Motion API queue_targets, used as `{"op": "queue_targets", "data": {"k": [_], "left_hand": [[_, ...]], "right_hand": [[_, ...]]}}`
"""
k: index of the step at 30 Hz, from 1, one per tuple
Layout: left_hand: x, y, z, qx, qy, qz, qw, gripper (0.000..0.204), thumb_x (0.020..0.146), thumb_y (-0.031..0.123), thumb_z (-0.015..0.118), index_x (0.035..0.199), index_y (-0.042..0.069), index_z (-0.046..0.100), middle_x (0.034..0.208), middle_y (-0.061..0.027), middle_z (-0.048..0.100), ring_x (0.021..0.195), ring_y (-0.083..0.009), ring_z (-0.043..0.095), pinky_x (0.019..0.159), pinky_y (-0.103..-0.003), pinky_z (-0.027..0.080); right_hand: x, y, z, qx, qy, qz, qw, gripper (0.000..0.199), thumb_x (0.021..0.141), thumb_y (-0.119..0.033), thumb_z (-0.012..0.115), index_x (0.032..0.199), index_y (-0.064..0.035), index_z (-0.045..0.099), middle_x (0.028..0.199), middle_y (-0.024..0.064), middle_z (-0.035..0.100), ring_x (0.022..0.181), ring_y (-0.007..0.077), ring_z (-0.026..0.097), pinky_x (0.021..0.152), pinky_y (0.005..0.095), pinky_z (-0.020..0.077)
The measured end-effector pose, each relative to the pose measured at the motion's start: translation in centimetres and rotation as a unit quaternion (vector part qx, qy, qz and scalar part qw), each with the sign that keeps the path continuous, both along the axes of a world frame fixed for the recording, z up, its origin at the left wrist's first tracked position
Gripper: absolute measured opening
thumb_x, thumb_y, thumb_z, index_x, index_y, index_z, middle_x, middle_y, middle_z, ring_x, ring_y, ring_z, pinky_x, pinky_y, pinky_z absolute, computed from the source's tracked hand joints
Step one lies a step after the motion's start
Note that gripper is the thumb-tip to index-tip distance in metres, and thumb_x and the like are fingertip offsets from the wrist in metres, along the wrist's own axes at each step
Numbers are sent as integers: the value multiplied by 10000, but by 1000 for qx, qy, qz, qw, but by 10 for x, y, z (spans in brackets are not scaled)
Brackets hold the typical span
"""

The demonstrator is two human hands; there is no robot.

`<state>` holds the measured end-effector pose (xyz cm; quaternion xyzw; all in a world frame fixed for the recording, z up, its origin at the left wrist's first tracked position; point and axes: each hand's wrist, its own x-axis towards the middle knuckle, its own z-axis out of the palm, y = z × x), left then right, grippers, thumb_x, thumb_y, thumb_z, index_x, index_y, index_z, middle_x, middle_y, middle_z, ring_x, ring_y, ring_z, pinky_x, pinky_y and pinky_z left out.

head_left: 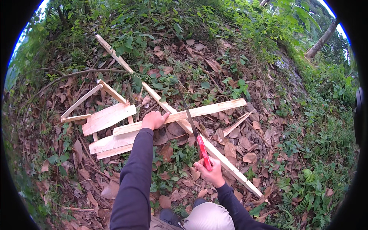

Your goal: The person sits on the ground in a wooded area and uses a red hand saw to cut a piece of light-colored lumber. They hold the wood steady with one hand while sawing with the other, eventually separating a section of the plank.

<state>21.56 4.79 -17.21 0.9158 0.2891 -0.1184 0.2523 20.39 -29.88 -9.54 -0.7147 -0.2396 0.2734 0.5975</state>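
The hand saw, with a red handle and a dark narrow blade, lies across a pale wooden plank on a leaf-strewn slope. Its blade meets the plank's edge near where that plank crosses a long thin batten running diagonally over the ground. The right hand is closed around the red handle, low and close to the person's body, which lines the blade up nearly square to the plank. The left hand presses flat on the plank just beside the blade, fingers curled over the far edge, apparently to keep the wood from shifting. To the left, more nailed planks form a rough frame. Dry leaves and green weeds cover the ground all round.
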Motion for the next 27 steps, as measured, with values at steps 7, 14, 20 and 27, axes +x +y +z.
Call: {"op": "queue_targets", "data": {"k": [7,14,20,27], "left_hand": [[-4,4,-6,-2,-8,4,1000,802,968,668,374,941,-46,739,1029,-291,699,1005,-419,676,925,-495,512],[-2,-1,-4,7,-10,1,1000,772,964,649,390,937,-39,741,1027,-283,701,1000,-414,679,916,-492,518],[-3,0,-7,2,-5,2,1000,777,965,647,384,926,-41,744,1012,-289,702,995,-408,684,914,-490,521],[-8,6,-9,-2,-12,-3,1000,770,964,644,392,931,-39,746,1021,-281,705,1002,-413,681,923,-485,521]], "right_hand": [[-15,-12,-13,-65,-41,-76,994,344,955,-231,713,701,-41,578,597,-35,561,507,29,433,460,257,326],[-29,-7,-14,-60,-86,-109,989,272,927,-113,679,699,-18,563,555,-59,473,504,26,383,461,258,287],[-63,-54,12,-89,-85,-77,989,197,866,-68,695,705,-15,593,508,-25,458,494,38,449,467,278,354],[-34,-28,-25,-47,-35,-85,995,146,896,-55,674,773,-6,611,576,-29,497,545,32,426,485,264,340]]}}
